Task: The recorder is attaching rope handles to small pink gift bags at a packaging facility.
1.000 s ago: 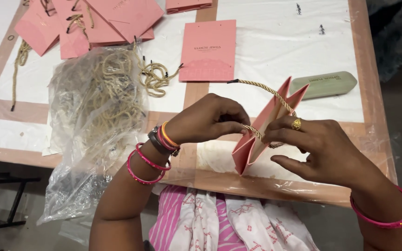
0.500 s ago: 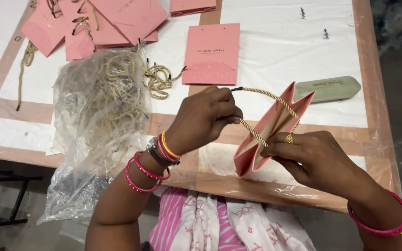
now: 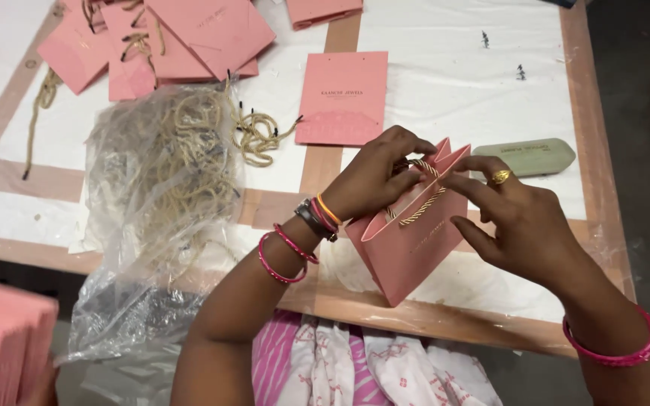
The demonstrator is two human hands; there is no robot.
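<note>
Small pink paper gift bag (image 3: 408, 252), held open above the near edge of the white-covered, brown-taped table (image 3: 445, 113), mouth tilted up and away from me.

My left hand (image 3: 374, 180): fingers pinched nearly closed on the twisted gold rope handle (image 3: 421, 201) at the bag's top edge. A second ago that rope arched high and free above the bag; half a second ago it was lower; now most of it lies down inside the mouth, against the inner wall. I judge the cord is being drawn through its holes and this handle is close to seated.

My right hand (image 3: 524, 225): fingers loosely spread, not closed, index tip on the bag's upper rim, the other fingers bracing the outer wall. It has moved up from the lower corner to the rim.

Around: crumpled clear plastic bag of gold rope cords (image 3: 163, 195) to my left, draped over the table edge. Flat pink bag (image 3: 342, 98) lying beyond. Heap of flat pink bags (image 3: 167, 37) far left. Pale green oblong case (image 3: 536, 156) just behind my right hand.
</note>
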